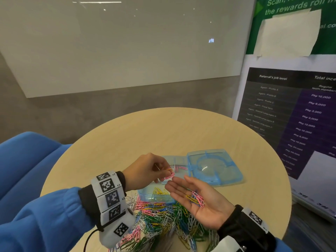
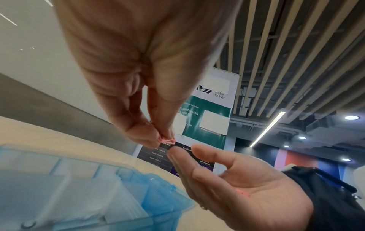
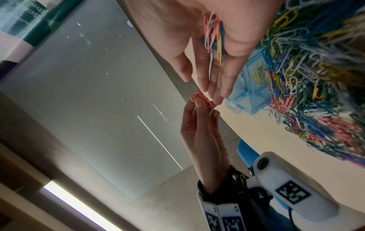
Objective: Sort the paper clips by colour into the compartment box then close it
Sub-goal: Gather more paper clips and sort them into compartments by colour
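My left hand (image 1: pixel 154 171) pinches a few pink paper clips (image 1: pixel 170 174) between thumb and fingertips, just above the blue compartment box (image 1: pixel 154 196); the same pink clips (image 3: pixel 201 100) show in the right wrist view and as a pink tip (image 2: pixel 166 139) in the left wrist view. My right hand (image 1: pixel 198 197) lies palm up and flat beside it, carrying a small bunch of pink, yellow and blue clips (image 1: pixel 196 198) on the palm. The box's lid (image 1: pixel 214 166) lies open to the right. Yellow clips (image 1: pixel 160 190) fill a near compartment; pink ones (image 1: pixel 182 167) lie in a far one.
A big heap of mixed-colour clips (image 1: pixel 163 220) covers the near part of the round wooden table (image 1: pixel 163 128). A blue chair (image 1: pixel 27 160) stands to the left, a printed banner (image 1: pixel 300 115) to the right, a whiteboard behind.
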Available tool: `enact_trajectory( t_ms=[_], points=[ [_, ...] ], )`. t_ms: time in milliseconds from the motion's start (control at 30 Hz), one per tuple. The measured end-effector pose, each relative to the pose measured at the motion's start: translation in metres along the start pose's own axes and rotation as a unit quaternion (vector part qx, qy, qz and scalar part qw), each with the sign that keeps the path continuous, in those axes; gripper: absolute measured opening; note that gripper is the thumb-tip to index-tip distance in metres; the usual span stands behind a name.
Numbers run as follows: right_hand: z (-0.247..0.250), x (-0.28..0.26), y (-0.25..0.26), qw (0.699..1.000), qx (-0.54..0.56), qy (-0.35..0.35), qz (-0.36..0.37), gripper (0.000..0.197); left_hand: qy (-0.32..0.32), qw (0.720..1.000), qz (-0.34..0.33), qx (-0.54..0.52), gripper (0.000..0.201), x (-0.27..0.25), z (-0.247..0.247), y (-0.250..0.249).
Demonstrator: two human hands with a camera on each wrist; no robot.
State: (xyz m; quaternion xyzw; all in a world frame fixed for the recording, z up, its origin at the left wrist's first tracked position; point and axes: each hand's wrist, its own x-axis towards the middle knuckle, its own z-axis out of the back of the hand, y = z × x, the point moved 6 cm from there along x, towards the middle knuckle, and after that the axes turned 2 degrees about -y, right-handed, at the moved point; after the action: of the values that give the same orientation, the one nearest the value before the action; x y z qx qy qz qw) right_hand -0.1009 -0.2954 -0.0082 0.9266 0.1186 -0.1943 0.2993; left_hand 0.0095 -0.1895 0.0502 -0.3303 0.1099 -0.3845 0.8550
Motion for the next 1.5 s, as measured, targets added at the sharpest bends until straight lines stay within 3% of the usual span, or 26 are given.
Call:
enact_trajectory(
  t_ms=[267, 433, 667, 933, 1133, 1500],
  points=[
    [0.002, 0.003, -0.003, 1.0, 0.011, 0.003, 0.0, 0.032, -0.012, 0.995, 0.064, -0.071, 0.008, 0.033, 0.006, 0.02],
    [0.0, 0.001, -0.003, 1.0, 0.01, 0.007, -0.006, 0.031, -0.016, 0.993, 0.101, -0.064, 0.011, 0.075, -0.004, 0.027],
    [0.0, 0.0, 0.008, 1.0, 0.022, 0.011, 0.001, 0.031, -0.004, 0.989, 0.134, -0.066, 0.02, 0.093, -0.016, 0.033],
    [-0.001, 0.0, 0.008, 1.0, 0.022, 0.016, 0.004, 0.032, -0.023, 0.988, 0.131, -0.072, 0.012, 0.098, -0.018, 0.038],
    [-0.001, -0.002, 0.009, 1.0, 0.015, 0.018, 0.008, 0.03, 0.009, 0.991, 0.122, -0.048, 0.012, 0.1, -0.028, 0.033],
    [-0.001, -0.001, 0.008, 1.0, 0.006, 0.021, 0.021, 0.033, 0.004, 0.994, 0.106, -0.006, 0.021, 0.101, -0.032, 0.019]
  ],
)
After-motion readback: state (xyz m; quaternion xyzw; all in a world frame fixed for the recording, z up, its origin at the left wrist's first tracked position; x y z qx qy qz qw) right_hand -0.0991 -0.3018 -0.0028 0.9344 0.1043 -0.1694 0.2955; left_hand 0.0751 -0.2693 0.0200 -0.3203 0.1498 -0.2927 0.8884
